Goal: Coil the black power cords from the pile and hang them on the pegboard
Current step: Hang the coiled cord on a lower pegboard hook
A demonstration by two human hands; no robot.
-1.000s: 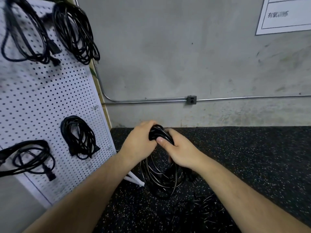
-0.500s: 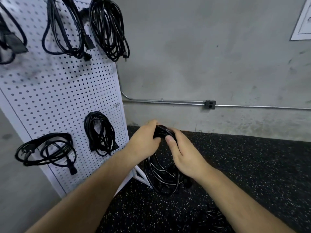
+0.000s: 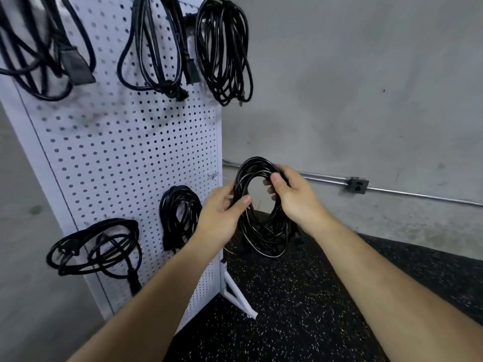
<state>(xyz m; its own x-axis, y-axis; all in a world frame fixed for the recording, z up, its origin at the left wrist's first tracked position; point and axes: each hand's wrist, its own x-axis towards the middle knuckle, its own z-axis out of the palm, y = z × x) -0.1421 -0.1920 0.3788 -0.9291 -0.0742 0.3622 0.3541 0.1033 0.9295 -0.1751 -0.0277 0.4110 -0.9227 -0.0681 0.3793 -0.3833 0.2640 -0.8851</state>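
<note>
A coiled black power cord [image 3: 261,231] hangs between my hands as an open oval loop, just right of the white pegboard [image 3: 125,152]. My left hand [image 3: 222,212] grips the loop's left side, thumb across the strands. My right hand [image 3: 290,194] grips the upper right side. A thin metal peg [image 3: 215,175] sticks out near the board's right edge, level with the coil's top. Several coiled black cords hang on the board: one top right [image 3: 224,48], one top middle [image 3: 154,48], one lower middle [image 3: 180,215], one lower left [image 3: 96,249].
The pegboard stands on a white foot [image 3: 237,296] on black speckled rubber flooring [image 3: 287,309]. A grey concrete wall behind carries a metal conduit with an outlet box [image 3: 357,185]. Another black cord [image 3: 44,48] hangs at the board's top left.
Both hands have lifted the coil and spread it open into a loop, moving it nearer the pegboard's right edge. My view has swung left and up toward the board.
</note>
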